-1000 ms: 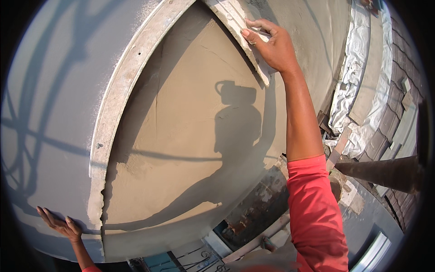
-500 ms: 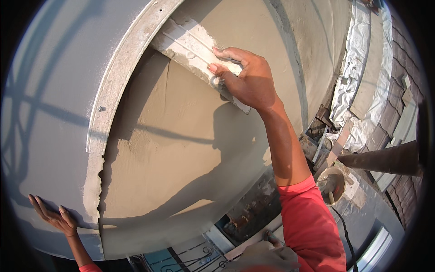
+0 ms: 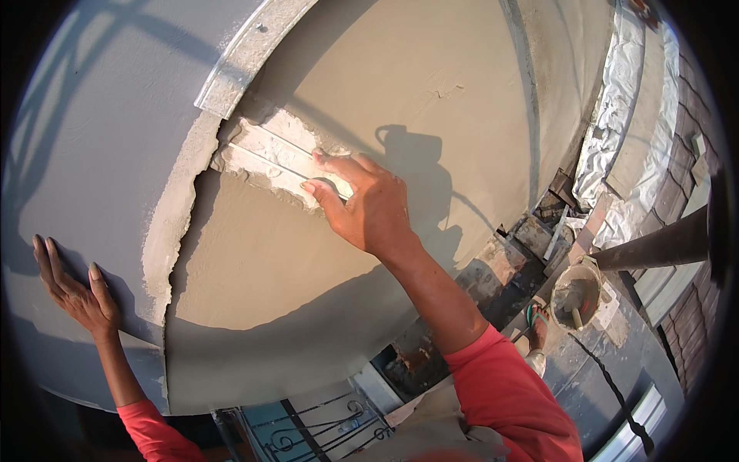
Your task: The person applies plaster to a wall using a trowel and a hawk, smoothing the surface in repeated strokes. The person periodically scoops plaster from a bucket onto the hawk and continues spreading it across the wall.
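Against the wet tan plaster wall [image 3: 431, 100], the right hand [image 3: 368, 206] is closing its grip around a stiff, plaster-caked wooden float [image 3: 265, 152], best held mid-handle; the left hand [image 3: 75, 291] is lying spread, fingers flat on the smooth grey surface [image 3: 100, 138].

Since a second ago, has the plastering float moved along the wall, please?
Yes. The float in the right hand has swept left, reaching the metal edge strip.

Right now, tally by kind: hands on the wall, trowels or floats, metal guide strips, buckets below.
Hands on the wall: 2 - left hand flat on the grey surface, right hand gripping the float
Plastering float: 1
Metal guide strip: 1
Bucket with mortar: 1
Total: 5
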A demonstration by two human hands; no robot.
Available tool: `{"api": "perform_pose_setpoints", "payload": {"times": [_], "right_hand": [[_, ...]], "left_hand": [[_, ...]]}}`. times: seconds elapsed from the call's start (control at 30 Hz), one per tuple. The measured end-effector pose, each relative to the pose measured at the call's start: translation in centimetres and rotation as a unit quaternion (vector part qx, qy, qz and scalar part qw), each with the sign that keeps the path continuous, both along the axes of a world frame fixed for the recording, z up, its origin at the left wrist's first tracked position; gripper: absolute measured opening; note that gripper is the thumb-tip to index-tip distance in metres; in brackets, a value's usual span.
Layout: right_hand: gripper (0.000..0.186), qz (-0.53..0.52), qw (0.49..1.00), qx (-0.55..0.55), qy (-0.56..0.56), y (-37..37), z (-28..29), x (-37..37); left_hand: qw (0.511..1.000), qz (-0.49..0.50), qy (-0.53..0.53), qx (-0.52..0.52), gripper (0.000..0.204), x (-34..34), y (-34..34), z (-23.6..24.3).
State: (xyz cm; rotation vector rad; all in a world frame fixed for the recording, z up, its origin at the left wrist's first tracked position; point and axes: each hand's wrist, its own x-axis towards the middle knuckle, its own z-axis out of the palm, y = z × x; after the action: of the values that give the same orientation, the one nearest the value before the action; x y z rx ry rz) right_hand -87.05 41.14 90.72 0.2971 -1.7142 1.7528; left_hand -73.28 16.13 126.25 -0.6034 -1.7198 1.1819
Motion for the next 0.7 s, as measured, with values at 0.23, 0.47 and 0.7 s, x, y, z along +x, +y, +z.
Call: {"api": "perform_pose_setpoints", "payload": {"times": [0.23, 0.47, 0.7], "right_hand": [[0.037, 0.103, 0.976, 0.19, 0.037, -4.1, -1.4, 7.0], [0.035, -0.084, 0.916, 0.301, 0.249, 5.9, 0.6, -0.6], [0.023, -0.165, 0.851, 0.355, 0.351, 12.7, 9.3, -9.0]], "left_hand": [[1.0, 0.001, 0.018, 0.008, 0.069, 0.5, -0.1, -0.4], [1.0, -0.002, 0.017, 0.015, 0.072, 0.2, -0.2, -0.5], [1.0, 0.009, 0.015, 0.006, 0.07, 0.3, 0.5, -0.4]]}}
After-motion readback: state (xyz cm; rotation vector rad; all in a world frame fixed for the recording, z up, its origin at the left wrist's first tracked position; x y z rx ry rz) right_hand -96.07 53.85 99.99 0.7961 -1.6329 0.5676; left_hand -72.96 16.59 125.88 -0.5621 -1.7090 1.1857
